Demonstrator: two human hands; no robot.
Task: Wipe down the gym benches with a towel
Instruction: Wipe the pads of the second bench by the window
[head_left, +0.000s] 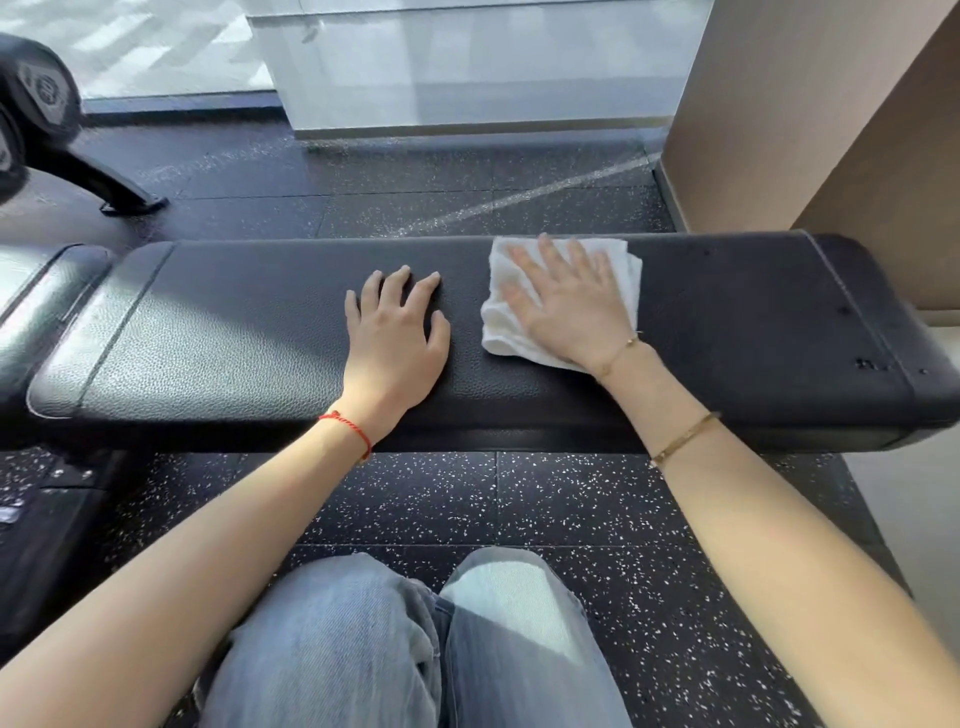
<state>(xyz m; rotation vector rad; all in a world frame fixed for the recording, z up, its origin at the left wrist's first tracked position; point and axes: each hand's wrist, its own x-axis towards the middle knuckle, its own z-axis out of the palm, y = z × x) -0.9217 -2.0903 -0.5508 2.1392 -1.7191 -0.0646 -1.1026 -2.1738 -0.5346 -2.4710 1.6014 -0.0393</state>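
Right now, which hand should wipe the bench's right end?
Probably the right hand: it lies flat on the white towel, nearer that end of the bench. The left hand rests bare mid-bench.

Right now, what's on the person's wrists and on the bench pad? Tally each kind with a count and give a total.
Hands on the pad: 2, left hand, right hand
White towel on the bench pad: 1
Red string bracelet, left wrist: 1
Gold bracelets, right arm: 2, thin chain, bangle
Total: 6
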